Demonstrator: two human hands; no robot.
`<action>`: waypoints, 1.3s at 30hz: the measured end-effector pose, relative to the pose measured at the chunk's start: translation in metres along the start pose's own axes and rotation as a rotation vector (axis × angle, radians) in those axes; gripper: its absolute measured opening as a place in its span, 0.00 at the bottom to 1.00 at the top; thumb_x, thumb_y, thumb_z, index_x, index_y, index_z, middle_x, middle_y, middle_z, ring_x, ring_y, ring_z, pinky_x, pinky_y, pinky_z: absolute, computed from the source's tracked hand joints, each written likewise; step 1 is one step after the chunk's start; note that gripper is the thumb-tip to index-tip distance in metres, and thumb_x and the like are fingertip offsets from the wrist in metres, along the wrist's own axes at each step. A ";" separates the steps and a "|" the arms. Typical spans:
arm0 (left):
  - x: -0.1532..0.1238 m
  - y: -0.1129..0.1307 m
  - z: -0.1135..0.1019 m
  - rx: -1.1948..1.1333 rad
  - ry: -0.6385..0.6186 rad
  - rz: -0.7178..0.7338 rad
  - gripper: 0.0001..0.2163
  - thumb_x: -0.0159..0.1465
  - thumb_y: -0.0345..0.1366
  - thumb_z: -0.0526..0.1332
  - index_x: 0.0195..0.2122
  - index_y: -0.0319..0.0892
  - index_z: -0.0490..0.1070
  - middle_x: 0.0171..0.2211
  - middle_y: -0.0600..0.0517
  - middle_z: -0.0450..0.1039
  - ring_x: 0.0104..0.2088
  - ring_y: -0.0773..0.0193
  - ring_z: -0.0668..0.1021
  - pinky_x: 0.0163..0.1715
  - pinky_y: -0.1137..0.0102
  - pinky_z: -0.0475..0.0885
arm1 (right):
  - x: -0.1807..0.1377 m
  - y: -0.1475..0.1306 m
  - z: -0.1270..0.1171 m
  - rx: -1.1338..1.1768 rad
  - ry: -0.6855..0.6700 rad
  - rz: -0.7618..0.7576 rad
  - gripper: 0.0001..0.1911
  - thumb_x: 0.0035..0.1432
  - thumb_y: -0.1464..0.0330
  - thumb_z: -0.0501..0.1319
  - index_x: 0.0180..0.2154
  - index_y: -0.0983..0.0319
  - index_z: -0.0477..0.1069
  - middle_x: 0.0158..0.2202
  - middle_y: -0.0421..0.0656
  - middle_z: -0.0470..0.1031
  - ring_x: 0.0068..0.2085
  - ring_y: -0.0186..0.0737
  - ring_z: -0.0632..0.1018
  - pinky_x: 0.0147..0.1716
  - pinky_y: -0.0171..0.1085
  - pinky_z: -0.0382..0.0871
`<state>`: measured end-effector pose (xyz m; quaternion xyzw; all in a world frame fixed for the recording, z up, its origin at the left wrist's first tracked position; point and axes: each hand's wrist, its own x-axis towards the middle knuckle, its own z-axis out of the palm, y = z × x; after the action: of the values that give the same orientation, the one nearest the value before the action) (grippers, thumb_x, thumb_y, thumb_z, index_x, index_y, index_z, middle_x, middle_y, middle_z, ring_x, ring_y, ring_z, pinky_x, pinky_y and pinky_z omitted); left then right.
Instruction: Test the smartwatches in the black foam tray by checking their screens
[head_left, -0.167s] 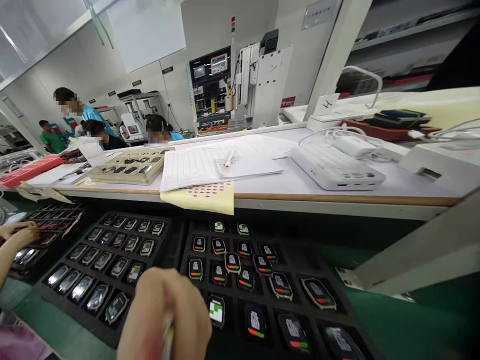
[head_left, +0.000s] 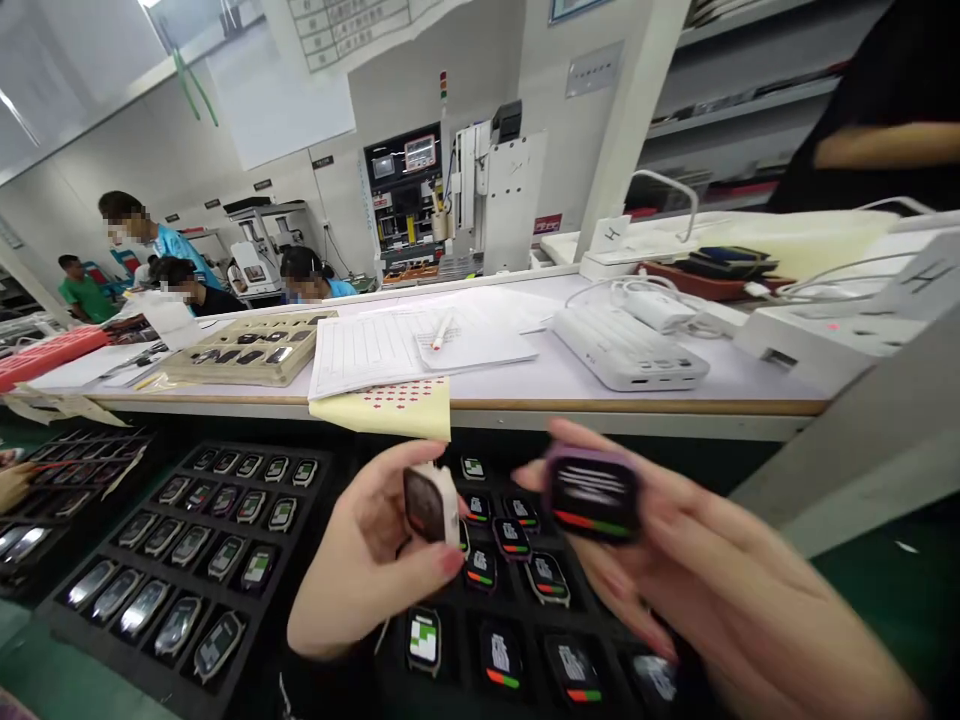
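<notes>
Before a white counter (head_left: 517, 388), the left hand (head_left: 360, 560) pinches a pale watch (head_left: 448, 500) between thumb and fingers; the right hand (head_left: 675, 540), lower fingers spread, grips a purple watch (head_left: 592, 495). Beneath them, a black tray (head_left: 459, 650) holds more watches (head_left: 501, 655); a second tray (head_left: 255, 630) to its left is filled likewise. Beyond, near the counter's front edge, a beige tray (head_left: 225, 376) carries dark pieces (head_left: 251, 356).

From my head I look forward and down, close over left grip (head_left: 360, 575) and right grip (head_left: 682, 550), desk (head_left: 510, 388) beyond.
</notes>
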<state>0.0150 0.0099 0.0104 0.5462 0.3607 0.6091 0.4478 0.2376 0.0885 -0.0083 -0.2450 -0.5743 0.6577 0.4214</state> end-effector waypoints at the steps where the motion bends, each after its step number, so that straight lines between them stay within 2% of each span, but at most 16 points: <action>1: 0.006 -0.001 0.003 0.012 0.033 -0.034 0.24 0.62 0.35 0.70 0.57 0.59 0.70 0.43 0.55 0.78 0.39 0.73 0.78 0.38 0.80 0.73 | 0.011 0.001 0.003 0.043 -0.030 -0.008 0.27 0.65 0.50 0.63 0.62 0.48 0.68 0.40 0.47 0.80 0.20 0.34 0.69 0.18 0.37 0.68; 3: 0.017 -0.007 0.005 0.053 0.089 -0.077 0.23 0.64 0.34 0.68 0.59 0.57 0.68 0.46 0.54 0.77 0.44 0.70 0.78 0.44 0.78 0.73 | 0.030 0.005 0.008 0.111 -0.096 -0.026 0.28 0.62 0.54 0.69 0.61 0.50 0.70 0.35 0.43 0.78 0.23 0.35 0.71 0.21 0.35 0.69; 6: 0.028 -0.019 0.000 0.140 0.140 -0.080 0.22 0.66 0.36 0.65 0.61 0.53 0.67 0.46 0.53 0.77 0.45 0.67 0.78 0.46 0.74 0.74 | 0.048 0.014 0.012 0.098 -0.126 -0.031 0.30 0.59 0.58 0.73 0.60 0.56 0.70 0.28 0.39 0.75 0.25 0.34 0.71 0.25 0.33 0.70; 8: 0.031 -0.026 -0.003 0.180 0.161 -0.079 0.22 0.66 0.36 0.65 0.61 0.52 0.67 0.45 0.52 0.78 0.46 0.66 0.78 0.47 0.74 0.74 | 0.054 0.018 0.012 0.093 -0.118 -0.039 0.30 0.59 0.58 0.72 0.59 0.58 0.69 0.32 0.41 0.76 0.27 0.34 0.71 0.26 0.32 0.69; 12: 0.030 -0.028 -0.003 0.212 0.152 -0.097 0.23 0.66 0.36 0.65 0.62 0.53 0.66 0.45 0.53 0.78 0.51 0.64 0.76 0.48 0.74 0.73 | 0.058 0.022 0.013 0.107 -0.083 -0.073 0.29 0.56 0.59 0.73 0.56 0.59 0.69 0.48 0.48 0.77 0.30 0.35 0.73 0.24 0.33 0.70; 13: 0.030 -0.027 -0.002 0.215 0.147 -0.096 0.23 0.66 0.36 0.64 0.62 0.53 0.67 0.46 0.53 0.78 0.51 0.64 0.76 0.48 0.74 0.73 | 0.059 0.022 0.014 0.107 -0.076 -0.077 0.29 0.56 0.59 0.73 0.55 0.60 0.70 0.46 0.48 0.77 0.29 0.35 0.73 0.24 0.33 0.70; 17: 0.032 -0.025 -0.001 0.204 0.112 -0.089 0.22 0.67 0.38 0.63 0.62 0.54 0.67 0.52 0.52 0.76 0.47 0.65 0.77 0.46 0.73 0.74 | 0.062 0.022 0.016 0.098 -0.059 -0.086 0.27 0.56 0.57 0.72 0.52 0.62 0.70 0.27 0.40 0.75 0.27 0.37 0.72 0.24 0.33 0.68; 21: 0.035 -0.026 -0.002 0.256 0.138 -0.095 0.20 0.69 0.41 0.61 0.62 0.54 0.68 0.49 0.52 0.77 0.42 0.67 0.77 0.46 0.72 0.75 | 0.064 0.025 0.018 0.059 -0.010 -0.068 0.27 0.54 0.54 0.73 0.49 0.63 0.70 0.22 0.37 0.71 0.23 0.35 0.69 0.21 0.32 0.64; 23: 0.035 -0.027 -0.002 0.270 0.157 -0.090 0.19 0.69 0.42 0.60 0.61 0.54 0.69 0.51 0.51 0.75 0.41 0.66 0.77 0.44 0.72 0.75 | 0.065 0.026 0.018 0.036 0.026 -0.046 0.28 0.53 0.53 0.73 0.48 0.63 0.70 0.23 0.38 0.72 0.22 0.33 0.67 0.19 0.31 0.62; 28: 0.034 -0.027 -0.002 0.227 0.164 -0.090 0.22 0.67 0.42 0.62 0.62 0.52 0.68 0.52 0.50 0.75 0.44 0.64 0.77 0.48 0.70 0.75 | 0.066 0.027 0.016 0.055 0.066 -0.041 0.29 0.52 0.50 0.73 0.46 0.62 0.71 0.38 0.49 0.79 0.22 0.31 0.67 0.18 0.31 0.59; 32: 0.033 -0.029 -0.003 0.224 0.177 -0.092 0.26 0.65 0.40 0.66 0.64 0.50 0.64 0.53 0.48 0.75 0.50 0.59 0.77 0.48 0.69 0.75 | 0.066 0.027 0.015 0.120 0.063 -0.024 0.30 0.54 0.47 0.71 0.47 0.63 0.73 0.40 0.51 0.80 0.23 0.34 0.69 0.19 0.33 0.62; 35: 0.033 -0.032 -0.005 0.302 0.202 -0.080 0.29 0.63 0.38 0.66 0.65 0.49 0.62 0.52 0.47 0.74 0.47 0.60 0.77 0.43 0.71 0.75 | 0.066 0.028 0.015 0.189 0.051 -0.011 0.27 0.58 0.48 0.68 0.47 0.63 0.74 0.42 0.52 0.80 0.26 0.36 0.72 0.20 0.34 0.64; 39: 0.034 -0.034 -0.007 0.370 0.239 -0.060 0.28 0.63 0.35 0.65 0.65 0.49 0.63 0.46 0.48 0.74 0.42 0.63 0.76 0.38 0.72 0.73 | 0.064 0.030 0.014 0.219 0.023 -0.002 0.23 0.63 0.51 0.64 0.48 0.63 0.75 0.45 0.53 0.80 0.27 0.38 0.73 0.22 0.36 0.67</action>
<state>0.0131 0.0539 -0.0107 0.5321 0.5327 0.5795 0.3119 0.1844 0.1349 -0.0233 -0.2042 -0.4943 0.7133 0.4530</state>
